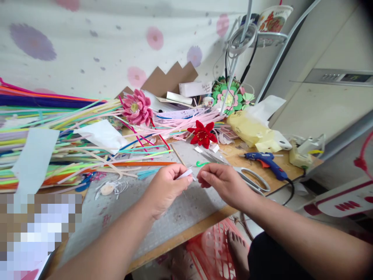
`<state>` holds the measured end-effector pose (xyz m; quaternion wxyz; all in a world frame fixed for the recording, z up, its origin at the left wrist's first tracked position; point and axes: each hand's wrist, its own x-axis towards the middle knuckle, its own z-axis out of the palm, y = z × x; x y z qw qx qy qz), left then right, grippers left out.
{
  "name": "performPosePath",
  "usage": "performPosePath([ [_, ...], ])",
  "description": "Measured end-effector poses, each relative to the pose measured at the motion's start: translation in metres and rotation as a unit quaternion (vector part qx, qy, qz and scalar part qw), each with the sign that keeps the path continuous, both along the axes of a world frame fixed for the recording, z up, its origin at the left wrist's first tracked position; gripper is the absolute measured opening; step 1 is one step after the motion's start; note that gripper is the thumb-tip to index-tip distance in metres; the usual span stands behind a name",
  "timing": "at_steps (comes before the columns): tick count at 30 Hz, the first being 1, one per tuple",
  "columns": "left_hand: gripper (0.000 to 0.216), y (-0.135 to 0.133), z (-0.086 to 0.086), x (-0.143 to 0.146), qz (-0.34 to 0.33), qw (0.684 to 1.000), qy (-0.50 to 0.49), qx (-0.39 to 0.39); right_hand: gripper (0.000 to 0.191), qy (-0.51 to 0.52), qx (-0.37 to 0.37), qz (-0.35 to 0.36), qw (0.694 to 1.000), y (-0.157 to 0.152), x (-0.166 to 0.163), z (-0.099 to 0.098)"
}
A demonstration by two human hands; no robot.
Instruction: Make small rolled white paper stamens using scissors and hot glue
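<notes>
Fuzzy, many-coloured stems (70, 165) crowd the left of the wooden worktop (204, 224); a velvety, pointed-petalled red flower (202, 134) lies beyond the hands; metal scissors (266, 187), partly hidden by the right arm, lie near a blue plastic glue gun (269, 162); over the grey mat (175, 219), the left hand (170, 186) pinches a thin white strip (185, 174); the right hand (218, 177) curls just beside it, its grasp unclear.

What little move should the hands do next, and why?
Perhaps the right hand should slide over and pinch the free end of the white strip. The left hand holds that strip with its end poking out towards the right hand, which is close by but doesn't seem to touch it.
</notes>
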<state>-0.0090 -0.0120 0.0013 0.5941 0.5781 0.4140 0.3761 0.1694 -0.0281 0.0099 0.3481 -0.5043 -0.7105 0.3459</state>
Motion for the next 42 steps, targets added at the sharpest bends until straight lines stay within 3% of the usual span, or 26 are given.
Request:
performPosePath([
  [2,0.021,0.001,0.001,-0.001,0.011,1.000,-0.010,-0.015,0.022,-0.066,0.028,-0.030,0.997,0.002,0.024,0.000],
  [5,0.022,0.002,0.003,-0.002,0.019,0.998,-0.038,-0.043,0.016,-0.256,0.072,-0.076,0.961,0.002,0.070,-0.005],
  [8,0.024,0.004,0.004,-0.003,0.018,0.995,-0.066,-0.069,0.034,-0.360,0.030,-0.109,0.926,-0.002,0.106,-0.016],
  [11,0.024,0.005,0.004,-0.003,0.026,0.993,-0.080,-0.081,0.049,-0.408,0.022,-0.105,0.907,-0.006,0.117,-0.026],
  [15,0.025,0.007,0.003,-0.003,0.034,0.993,-0.087,-0.076,0.049,-0.394,0.032,-0.127,0.910,-0.007,0.115,-0.027],
  [18,0.025,0.008,0.003,-0.003,0.037,0.992,-0.092,-0.075,0.045,-0.326,0.063,-0.189,0.924,-0.009,0.118,-0.022],
  [21,0.026,0.009,0.003,-0.004,0.044,0.991,-0.094,-0.085,0.048,-0.230,0.047,-0.226,0.945,-0.015,0.119,-0.014],
  [23,0.026,0.009,0.004,-0.004,0.048,0.990,-0.098,-0.091,0.053,-0.168,0.016,-0.212,0.963,-0.021,0.114,-0.010],
  [26,0.025,0.009,0.005,-0.004,0.054,0.988,-0.111,-0.096,0.050,-0.138,-0.020,-0.136,0.981,-0.032,0.099,-0.007],
  [33,0.019,0.008,0.011,-0.006,0.074,0.980,-0.149,-0.113,0.048,-0.230,0.030,0.030,0.972,-0.053,0.069,-0.005],
  [42,0.015,0.007,0.013,-0.010,0.025,0.985,-0.150,-0.085,0.048,-0.304,0.072,0.040,0.949,-0.055,0.076,0.000],
])
